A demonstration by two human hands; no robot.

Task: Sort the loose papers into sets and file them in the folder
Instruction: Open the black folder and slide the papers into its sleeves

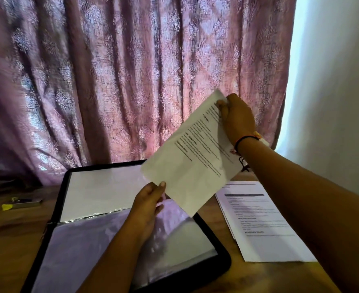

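Paper [191, 157] sits in my grip: my left fingers [161, 185] pinch the lower edge of one white sheet, thumb on the printed face, and my right fingers [221, 106] curl round its top corner. Both the left hand [149, 199] and the right hand [237, 117] hold it off the surface, tilted, above the far right corner of the folder [214, 265].

Bold headings on the sheet read "TASK GOAL" and "TASK DESCRIPTION" (a third heading and the small print are too blurred for me to make out). The bottom third of the page is blank and slightly creased.

Bands [246, 138] circle my right wrist, one black, one pale.

The folder lies open on the wooden surface [9, 240], black-rimmed with rounded corners, its clear sleeves [89, 240] shiny. Just beside it, under my right forearm, lies a stack of printed pages [265, 229], the top one with a dark bar across its head. A small yellow thing [7, 206] lies far left. Behind hangs a pink patterned curtain [111, 70].
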